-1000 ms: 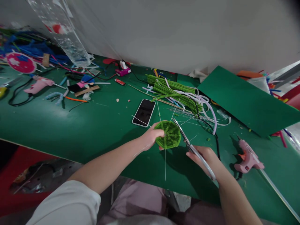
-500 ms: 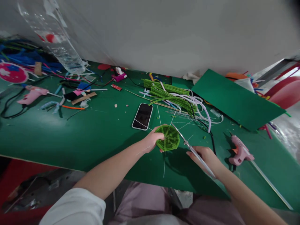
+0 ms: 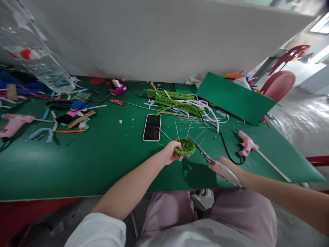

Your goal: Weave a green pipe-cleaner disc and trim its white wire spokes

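Observation:
Thin pale wires stick out round a small green woven bowl (image 3: 187, 146). My left hand (image 3: 172, 152) pinches its left edge, thumb over the rim and fingers beneath. My right hand (image 3: 223, 167) is closed round a pair of silver scissors (image 3: 211, 160). The tips of the scissors are at the bowl's upper right rim, beside the wires. Whether the blades have a wire between them is too small to tell. A phone (image 3: 152, 128) with a dark screen lies behind my left hand.
Green stems (image 3: 177, 103) and pale strips lie behind the bowl. A pink glue gun (image 3: 247, 143) with its black cord lies at the right, another glue gun (image 3: 15, 125) at the far left. A plastic bottle (image 3: 43, 65) and a green sheet (image 3: 235, 97) are farther back.
The view has shifted, showing more of the room at the right. The bowl has tilted and its opening looks narrower. The scissors are still at its rim.

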### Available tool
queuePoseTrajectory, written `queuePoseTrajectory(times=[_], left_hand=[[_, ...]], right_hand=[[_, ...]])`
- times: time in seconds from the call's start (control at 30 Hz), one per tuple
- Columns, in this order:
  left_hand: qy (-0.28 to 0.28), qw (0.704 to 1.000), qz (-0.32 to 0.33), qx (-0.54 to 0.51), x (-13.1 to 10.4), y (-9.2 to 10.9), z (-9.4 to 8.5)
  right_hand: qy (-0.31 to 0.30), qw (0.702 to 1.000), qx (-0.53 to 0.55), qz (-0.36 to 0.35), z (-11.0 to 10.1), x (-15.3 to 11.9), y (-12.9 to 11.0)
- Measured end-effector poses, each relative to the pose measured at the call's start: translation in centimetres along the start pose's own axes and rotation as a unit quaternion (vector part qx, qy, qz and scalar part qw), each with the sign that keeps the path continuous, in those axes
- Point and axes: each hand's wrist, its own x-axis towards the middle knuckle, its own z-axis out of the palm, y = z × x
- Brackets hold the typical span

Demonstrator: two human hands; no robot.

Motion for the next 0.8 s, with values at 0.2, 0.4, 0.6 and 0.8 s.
queuePoseTrajectory(times=[0.2,0.4,0.6,0.8], left_hand=[[-0.005,0.999,-0.038,-0.005,0.15,-0.02,-0.07],[-0.01,0.999,-0.049,-0.01,0.5,-0.03,-0.46],[-0.005,0.998,-0.059,-0.01,0.66,-0.03,-0.54],[0.001,0.999,-0.052,-0.01,0.55,0.2,-0.46]], right_hand=[[0.034,0.999,-0.015,0.015,0.25,-0.75,-0.6],[0.032,0.999,-0.043,-0.002,0.21,-0.53,-0.41],[0.036,0.996,-0.076,-0.012,0.29,-0.06,0.35],[0.019,1.0,0.003,0.009,-0.12,-0.52,-0.64]])
